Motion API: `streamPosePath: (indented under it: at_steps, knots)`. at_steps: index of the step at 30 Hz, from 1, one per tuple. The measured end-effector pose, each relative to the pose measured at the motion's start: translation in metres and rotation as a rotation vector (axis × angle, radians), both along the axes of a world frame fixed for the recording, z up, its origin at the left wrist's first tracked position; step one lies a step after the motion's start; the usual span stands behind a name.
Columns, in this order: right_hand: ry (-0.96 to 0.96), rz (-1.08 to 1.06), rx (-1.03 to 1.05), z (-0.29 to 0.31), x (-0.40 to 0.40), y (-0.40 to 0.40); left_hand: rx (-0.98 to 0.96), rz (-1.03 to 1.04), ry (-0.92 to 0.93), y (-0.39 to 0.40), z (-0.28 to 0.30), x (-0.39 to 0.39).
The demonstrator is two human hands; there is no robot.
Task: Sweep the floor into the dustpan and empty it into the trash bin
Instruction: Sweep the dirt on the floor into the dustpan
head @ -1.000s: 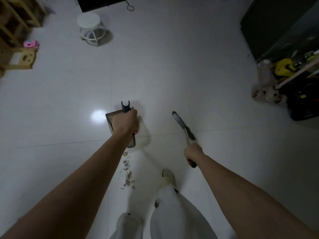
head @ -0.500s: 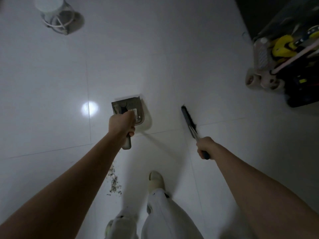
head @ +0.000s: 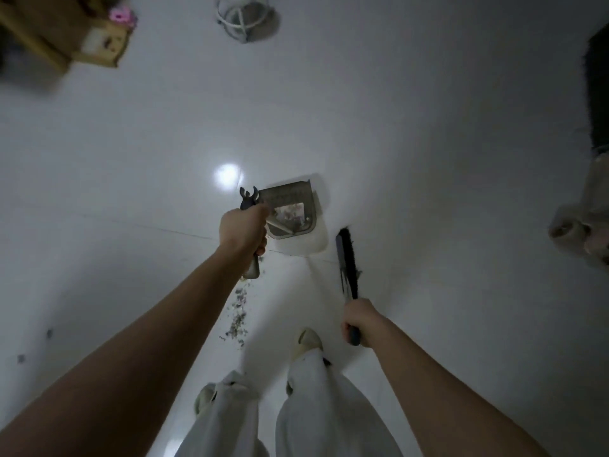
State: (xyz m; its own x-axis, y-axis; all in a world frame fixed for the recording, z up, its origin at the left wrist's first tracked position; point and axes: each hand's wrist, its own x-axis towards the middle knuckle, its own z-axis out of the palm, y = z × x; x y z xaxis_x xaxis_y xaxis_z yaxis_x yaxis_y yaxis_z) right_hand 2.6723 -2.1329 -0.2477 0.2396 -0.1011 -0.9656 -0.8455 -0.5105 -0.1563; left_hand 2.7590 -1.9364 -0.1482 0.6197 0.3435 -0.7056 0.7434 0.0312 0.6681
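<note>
This looks like a room in a home, dimly lit. The floor (head: 428, 127) is glossy white tile with thin grout lines, and a ceiling light shows as a bright reflection (head: 227, 174) on it. A small white round stool (head: 242, 14) stands at the far side, near light wooden furniture (head: 66, 37) with a pink toy-like object (head: 122, 16) on it. Blurred household clutter (head: 583, 222) sits at the right edge beside a dark cabinet (head: 598, 94).

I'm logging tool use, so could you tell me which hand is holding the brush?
The right hand grips the brush by its dark handle, bristles pointing away. The left hand instead holds the dustpan handle, above the debris.
</note>
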Motion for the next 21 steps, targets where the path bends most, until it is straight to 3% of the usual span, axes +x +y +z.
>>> streamPosePath:
  at_steps: [7, 17, 21]
  knots:
    - [-0.014, 0.054, 0.103, 0.008, 0.017, 0.098, 0.023, 0.283, -0.042, 0.079, 0.015, -0.054]
    - [0.007, -0.008, 0.275, 0.004, 0.032, 0.168, 0.146, 0.491, -0.057, 0.138, 0.021, -0.153]
    - [-0.087, 0.161, 0.243, 0.024, 0.008, 0.174, 0.214, 0.507, -0.061, 0.144, 0.028, -0.195]
